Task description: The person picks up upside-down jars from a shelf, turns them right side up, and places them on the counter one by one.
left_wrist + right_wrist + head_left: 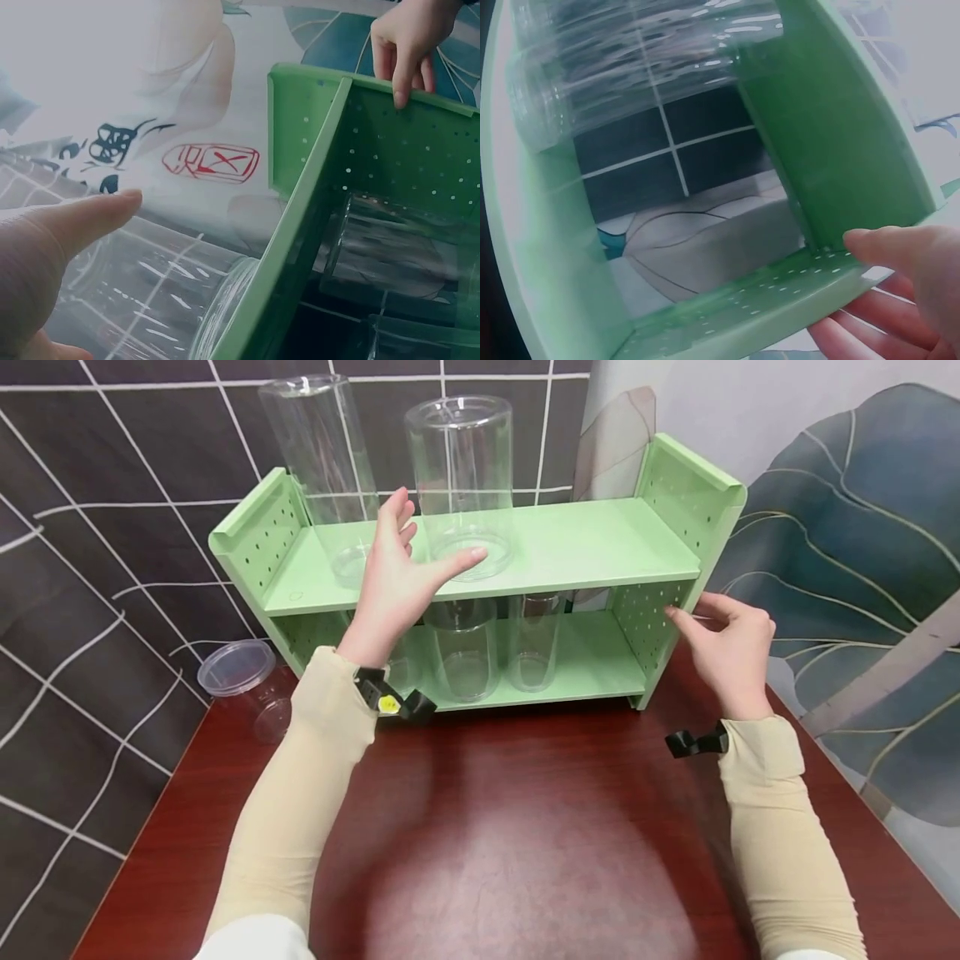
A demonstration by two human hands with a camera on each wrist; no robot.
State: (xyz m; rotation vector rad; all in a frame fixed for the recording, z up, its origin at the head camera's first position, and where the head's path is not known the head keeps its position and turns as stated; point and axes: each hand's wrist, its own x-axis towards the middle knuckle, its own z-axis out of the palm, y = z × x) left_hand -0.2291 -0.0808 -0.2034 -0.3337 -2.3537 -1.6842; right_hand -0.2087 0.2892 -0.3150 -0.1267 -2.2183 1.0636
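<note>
A pale green two-tier shelf (585, 539) with perforated side panels stands on the table. My left hand (393, 564) is raised at the upper tier, thumb spread from the straight fingers, in front of a wide clear plastic jar (461, 460). That jar stands upright, overlapped by the thumb in the head view. Left of it is a taller clear jar (318, 452). With the thumb inside and the fingers outside, my right hand (731, 639) pinches the front edge of the shelf's right panel (780, 300), below the upper tier.
On the lower tier stand several clear jars, including a wide one (465, 664) and a narrow one (534, 643). A lidded clear jar (238, 670) stands on the dark red table (525, 827), left of the shelf. Black tiled wall covering (67, 610) runs behind and left.
</note>
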